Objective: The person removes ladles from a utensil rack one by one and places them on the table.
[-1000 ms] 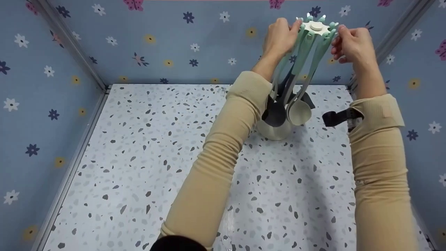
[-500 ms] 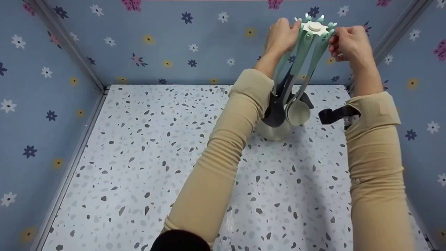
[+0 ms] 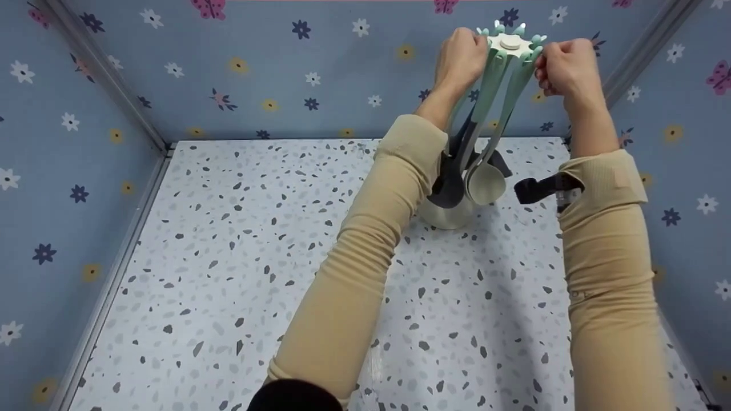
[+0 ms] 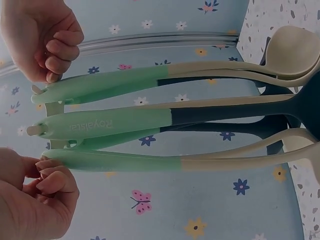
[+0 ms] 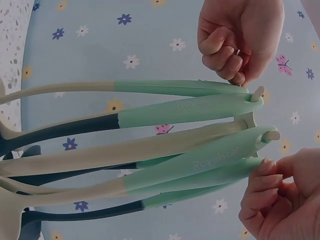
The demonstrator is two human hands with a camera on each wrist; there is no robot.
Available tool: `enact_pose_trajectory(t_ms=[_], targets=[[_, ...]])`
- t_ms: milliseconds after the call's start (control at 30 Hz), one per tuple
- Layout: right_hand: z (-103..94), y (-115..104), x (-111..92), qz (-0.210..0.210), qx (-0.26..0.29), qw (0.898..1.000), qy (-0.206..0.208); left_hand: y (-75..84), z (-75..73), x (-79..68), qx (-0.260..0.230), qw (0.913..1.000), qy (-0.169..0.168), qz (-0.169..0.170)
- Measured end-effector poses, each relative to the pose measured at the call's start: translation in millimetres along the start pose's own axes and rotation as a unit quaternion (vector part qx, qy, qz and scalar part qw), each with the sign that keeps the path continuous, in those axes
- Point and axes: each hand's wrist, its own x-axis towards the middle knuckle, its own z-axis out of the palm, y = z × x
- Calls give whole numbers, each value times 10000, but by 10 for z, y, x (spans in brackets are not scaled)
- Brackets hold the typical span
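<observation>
A tall utensil stand with a cream scalloped top and a round cream base holds several kitchen utensils with mint-green handles. Among them hang a cream spoon and a dark-headed utensil. My left hand pinches the upper end of a green handle on the stand's left side. On the right side, my right hand pinches the tip of another green handle, fingers curled. Both handles sit at the stand's top. My left forearm hides part of the base and the left-hand utensils.
The stand is on a white speckled tabletop, close to the blue flowered back wall. Similar side walls rise at left and right, with grey metal strips along their edges. A black wrist camera sticks out from the right sleeve.
The head view has drifted slightly. My right hand has come a little to the left, closer to the stand's top. My left hand stays at its handle, and the utensils hang as before.
</observation>
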Motion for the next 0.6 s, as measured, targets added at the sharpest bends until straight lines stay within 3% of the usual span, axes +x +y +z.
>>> enact_pose_trajectory(t_ms=[267,600], targets=[[46,25,21,-86,85,9994,322,22,28,8,216,9991,363,-102],[79,39,19,-405,-80,9979,490,10,-12,-32,-120,9986,483,-157]])
